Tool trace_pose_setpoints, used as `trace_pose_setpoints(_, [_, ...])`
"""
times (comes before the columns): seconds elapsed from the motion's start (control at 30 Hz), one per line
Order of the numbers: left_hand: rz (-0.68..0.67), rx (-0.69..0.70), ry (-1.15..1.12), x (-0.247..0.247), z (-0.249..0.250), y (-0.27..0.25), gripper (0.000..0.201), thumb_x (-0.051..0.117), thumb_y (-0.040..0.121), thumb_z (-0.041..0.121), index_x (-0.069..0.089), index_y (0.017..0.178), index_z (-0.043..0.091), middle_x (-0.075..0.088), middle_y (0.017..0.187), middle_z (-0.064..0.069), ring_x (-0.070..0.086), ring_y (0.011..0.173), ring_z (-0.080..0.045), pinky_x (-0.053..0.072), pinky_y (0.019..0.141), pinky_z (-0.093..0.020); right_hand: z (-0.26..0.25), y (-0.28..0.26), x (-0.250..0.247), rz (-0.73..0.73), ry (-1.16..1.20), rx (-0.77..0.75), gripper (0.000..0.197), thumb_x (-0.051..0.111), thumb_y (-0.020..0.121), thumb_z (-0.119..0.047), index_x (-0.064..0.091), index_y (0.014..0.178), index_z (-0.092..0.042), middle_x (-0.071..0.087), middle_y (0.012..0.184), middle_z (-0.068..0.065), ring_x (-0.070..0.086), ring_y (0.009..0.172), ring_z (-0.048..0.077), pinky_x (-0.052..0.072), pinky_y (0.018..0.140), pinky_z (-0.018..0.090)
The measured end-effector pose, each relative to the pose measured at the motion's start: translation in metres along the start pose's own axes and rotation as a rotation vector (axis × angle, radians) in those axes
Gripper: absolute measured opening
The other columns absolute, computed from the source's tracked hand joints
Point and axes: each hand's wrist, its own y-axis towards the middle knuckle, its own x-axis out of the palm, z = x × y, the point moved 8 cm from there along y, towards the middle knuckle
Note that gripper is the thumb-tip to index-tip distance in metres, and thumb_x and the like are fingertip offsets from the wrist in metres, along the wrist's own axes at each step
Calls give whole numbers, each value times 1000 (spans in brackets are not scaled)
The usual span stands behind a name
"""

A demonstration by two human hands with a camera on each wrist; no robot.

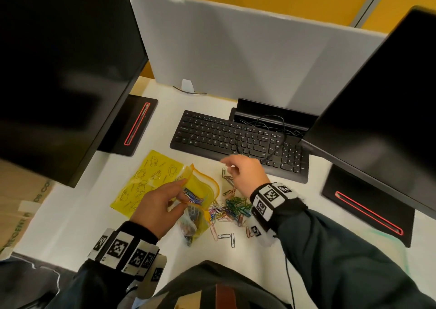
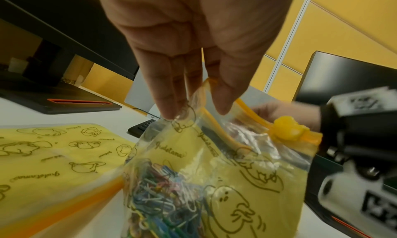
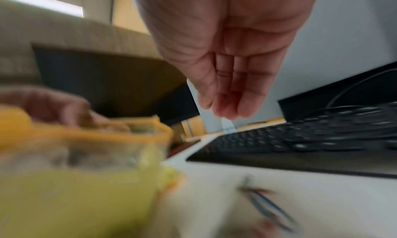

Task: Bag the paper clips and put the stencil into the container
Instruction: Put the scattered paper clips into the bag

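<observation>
Paper clips [image 1: 232, 208] loose just below empty right hand [image 1: 245, 175].

**Two hands over the desk**

The left hand [image 1: 158, 207] is near the person, held a little above the desk. Its fingers [image 2: 165, 95] point down and pinch the top edge of the bag [image 2: 214, 182] with the thumb. The left wrist has a band with black and white squares on it.

The right hand [image 1: 245, 175] is farther away and to the right. It holds nothing. Its fingers [image 3: 232, 95] are straight, close together, and point down. It looks blurry. Both arms are in dark sleeves.
</observation>
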Motion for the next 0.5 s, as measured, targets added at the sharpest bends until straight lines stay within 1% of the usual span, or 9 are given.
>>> trace_pose_setpoints(0.07, [-2,-1,-6,0,-1,0,25,65,76,2,58,72,26,48,125,16,48,118,-9,48,88,-30,18,4,24,-214,-272,-72,59,51,84,5,45,134,-27,49,140,0,51,122,25,47,98,41])
trace_pose_setpoints(0.1, [-5,-3,-6,0,0,0,29,65,76,2,57,75,30,48,125,17,48,117,-8,48,88,-30,26,1,39,-336,-381,-128,67,51,83,6,38,138,-29,39,148,-2,43,129,26,45,101,42])
trace_pose_setpoints(0.17, [-8,5,1,0,1,1,34,65,76,2,56,77,35,48,124,18,47,116,-6,47,87,-28,40,-8,58,-513,-494,-197,70,48,86,5,28,143,-28,22,156,-5,29,138,26,38,108,41])
trace_pose_setpoints(0.2, [-6,8,7,0,2,1,34,65,75,2,57,76,35,48,123,18,47,116,-6,47,86,-25,47,-11,61,-540,-515,-206,69,47,87,5,25,144,-27,17,157,-5,24,140,26,34,110,40])
trace_pose_setpoints(0.3, [-9,5,35,-1,2,1,33,65,76,2,57,63,31,48,122,18,48,115,-6,43,81,-14,62,-14,52,-497,-502,-179,68,48,87,4,26,145,-24,19,156,-5,23,141,24,30,111,38])
trace_pose_setpoints(0.4, [-8,1,27,-1,2,1,29,65,76,1,59,68,28,48,121,18,48,114,-5,41,79,-11,80,-24,45,-473,-482,-146,67,47,85,6,31,143,-25,24,155,-4,28,139,22,32,112,37])
trace_pose_setpoints(0.43, [-8,2,25,0,1,1,31,65,75,1,59,71,32,49,121,18,48,114,-4,41,79,-11,84,-29,43,-456,-470,-139,64,47,86,3,34,142,-25,28,153,-4,31,137,22,33,112,37])
trace_pose_setpoints(0.47, [-5,3,25,0,1,1,34,65,75,1,59,70,34,49,120,18,48,113,-4,41,78,-10,87,-33,40,-431,-448,-136,59,47,88,0,36,140,-26,34,151,-3,34,135,22,34,111,36])
trace_pose_setpoints(0.5, [-5,0,30,0,1,1,33,65,75,1,58,67,32,50,120,17,48,113,-5,40,78,-10,90,-37,38,-408,-415,-126,56,48,89,-4,38,139,-26,38,148,-2,36,132,21,35,110,35])
